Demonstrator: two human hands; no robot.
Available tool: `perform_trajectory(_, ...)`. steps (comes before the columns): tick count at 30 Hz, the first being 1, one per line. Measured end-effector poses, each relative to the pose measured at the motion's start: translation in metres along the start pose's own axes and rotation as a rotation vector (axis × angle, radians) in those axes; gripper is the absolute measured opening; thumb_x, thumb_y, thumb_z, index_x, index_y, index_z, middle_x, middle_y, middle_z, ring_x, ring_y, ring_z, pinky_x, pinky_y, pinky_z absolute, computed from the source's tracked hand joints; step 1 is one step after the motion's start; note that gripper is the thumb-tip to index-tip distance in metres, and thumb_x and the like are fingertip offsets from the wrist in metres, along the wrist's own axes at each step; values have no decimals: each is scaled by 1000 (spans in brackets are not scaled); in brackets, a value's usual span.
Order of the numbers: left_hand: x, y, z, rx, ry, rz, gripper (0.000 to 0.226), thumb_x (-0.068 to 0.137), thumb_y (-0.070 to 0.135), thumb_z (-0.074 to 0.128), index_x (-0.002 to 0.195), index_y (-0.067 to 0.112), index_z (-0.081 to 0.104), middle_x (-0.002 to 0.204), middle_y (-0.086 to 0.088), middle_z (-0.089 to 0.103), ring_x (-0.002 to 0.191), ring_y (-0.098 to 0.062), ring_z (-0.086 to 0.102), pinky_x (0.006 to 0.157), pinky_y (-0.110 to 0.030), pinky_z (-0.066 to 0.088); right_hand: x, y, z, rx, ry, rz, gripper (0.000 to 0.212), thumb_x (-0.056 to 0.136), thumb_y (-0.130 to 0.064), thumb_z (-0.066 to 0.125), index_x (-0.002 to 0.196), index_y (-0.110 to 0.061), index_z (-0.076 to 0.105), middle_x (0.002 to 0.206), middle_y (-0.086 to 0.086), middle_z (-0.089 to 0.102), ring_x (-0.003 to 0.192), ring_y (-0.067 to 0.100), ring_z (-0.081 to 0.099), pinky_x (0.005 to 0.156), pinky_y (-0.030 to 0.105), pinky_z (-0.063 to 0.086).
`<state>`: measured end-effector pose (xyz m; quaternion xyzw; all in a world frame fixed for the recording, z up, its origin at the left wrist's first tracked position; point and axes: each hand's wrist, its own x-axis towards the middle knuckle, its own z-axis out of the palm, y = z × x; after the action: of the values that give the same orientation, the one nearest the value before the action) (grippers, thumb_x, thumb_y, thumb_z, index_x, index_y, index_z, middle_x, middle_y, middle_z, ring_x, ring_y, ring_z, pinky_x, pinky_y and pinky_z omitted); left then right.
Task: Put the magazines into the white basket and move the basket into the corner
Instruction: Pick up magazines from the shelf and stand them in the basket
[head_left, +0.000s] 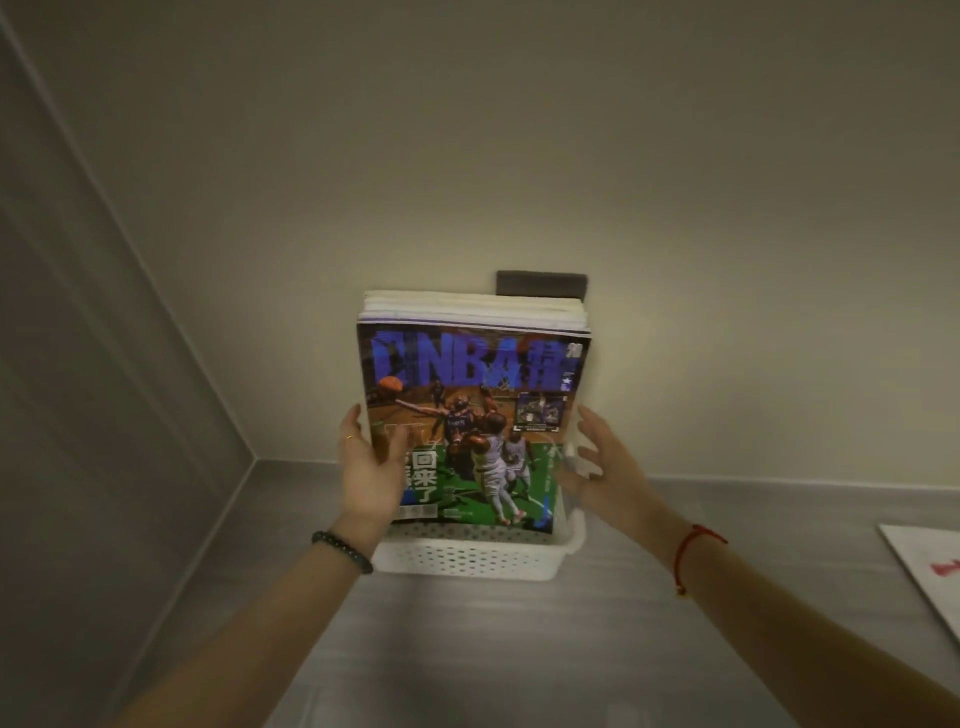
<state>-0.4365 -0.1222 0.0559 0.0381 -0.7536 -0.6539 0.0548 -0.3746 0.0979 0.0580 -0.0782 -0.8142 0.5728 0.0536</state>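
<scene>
Left hand (370, 470): fingers (349, 423) wrapped round the left edge of the magazines (470, 415), thumb laid on the front cover; a clamp, likely to keep the stack from fanning or tipping. A thin ring on one finger, a dark bead bracelet (343, 550) on the wrist. Right hand (605, 467): fingers (589, 415) spread and loose at the right edge of the stack, lower ones near the basket's rim; whether they touch cover or rim cannot be told, so it reads as steadying, not gripping. A red cord (698, 540) on that wrist. Magazines: several issues standing on end, centre of the frame, basketball cover facing the camera, white page edges showing at the top; upright probably because the basket is shorter than they are tall. Basket (467, 558): white, perforated, low-walled, below centre, holding the stack's feet; on the grey surface (467, 649) close to the back wall (519, 156). A dark plate (540, 283) on the wall behind the stack's top. Corner (254, 460): left of centre, well apart from the basket; the loading looks done, the shift leftward not yet. A white sheet (930, 577) with red marks at the right edge, apart from everything.
</scene>
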Motion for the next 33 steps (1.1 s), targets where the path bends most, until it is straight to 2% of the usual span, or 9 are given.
perform_trajectory(2, -27, -1, 5, 44, 49, 93, 60, 86, 9, 56, 138, 11, 25, 140, -16, 39, 124, -26, 45, 108, -45, 36, -26, 11, -18, -12, 14, 21, 75, 78, 1, 63, 139, -21, 24, 121, -9, 36, 111, 11, 41, 86, 26, 39)
perform_trajectory(7, -109, -29, 27, 157, -92, 197, 55, 84, 7, 57, 133, 14, 33, 138, -14, 39, 121, -26, 44, 102, -44, 38, -112, 61, -91, -226, 69, 72, 65, 82, -15, 62, 136, -31, 29, 141, -7, 34, 116, 10, 41, 93, 24, 34)
perform_trajectory(14, -214, -53, 131, 63, -652, -302, 49, 87, -6, 48, 131, 13, 39, 129, -18, 51, 116, -38, 49, 82, -29, 43, -234, 125, -229, -331, 270, 301, 69, 79, -19, 66, 138, -23, 31, 140, 1, 41, 120, 18, 46, 91, 26, 41)
perform_trajectory(18, -287, -39, 215, -202, -721, -654, 41, 91, 8, 44, 130, 18, 43, 92, 0, 59, 76, -17, 51, 68, -28, 38, -287, 158, -301, -350, 334, 414, 73, 77, -17, 69, 138, -18, 30, 121, 9, 55, 114, 26, 54, 89, 31, 48)
perform_trajectory(22, -332, -25, 296, -328, -723, -792, 35, 93, 20, 40, 128, 19, 45, 110, -6, 56, 81, -17, 50, 72, -29, 40, -318, 190, -347, -446, 281, 437, 78, 76, -24, 69, 140, -24, 24, 140, 2, 42, 124, 19, 44, 95, 23, 43)
perform_trajectory(26, -349, -15, 367, -337, -717, -831, 29, 91, 37, 42, 116, 23, 46, 118, -5, 50, 101, -22, 51, 87, -34, 40, -328, 214, -374, -410, 191, 462, 85, 71, -28, 73, 139, -36, 22, 138, -3, 43, 104, 5, 52, 75, 3, 46)
perform_trajectory(28, -351, -16, 396, -372, -745, -798, 29, 91, 41, 41, 114, 24, 46, 114, 0, 56, 108, -21, 52, 93, -33, 40, -329, 224, -384, -402, 147, 455, 86, 69, -35, 73, 137, -43, 21, 143, -5, 37, 115, 10, 49, 91, 18, 48)
perform_trajectory(30, -352, -15, 418, -415, -778, -746, 36, 90, 42, 41, 115, 19, 53, 105, -1, 66, 99, -19, 61, 82, -31, 47, -329, 231, -393, -443, 88, 467, 84, 72, -39, 69, 136, -48, 16, 150, -5, 26, 134, 19, 32, 109, 40, 35)
perform_trajectory(33, -348, -14, 437, -349, -702, -631, 31, 88, 35, 50, 104, 14, 66, 102, -10, 71, 87, -23, 70, 72, -34, 55, -330, 239, -401, -570, 15, 445, 73, 81, -46, 55, 138, -48, 9, 154, -8, 15, 141, 16, 14, 115, 40, 16)
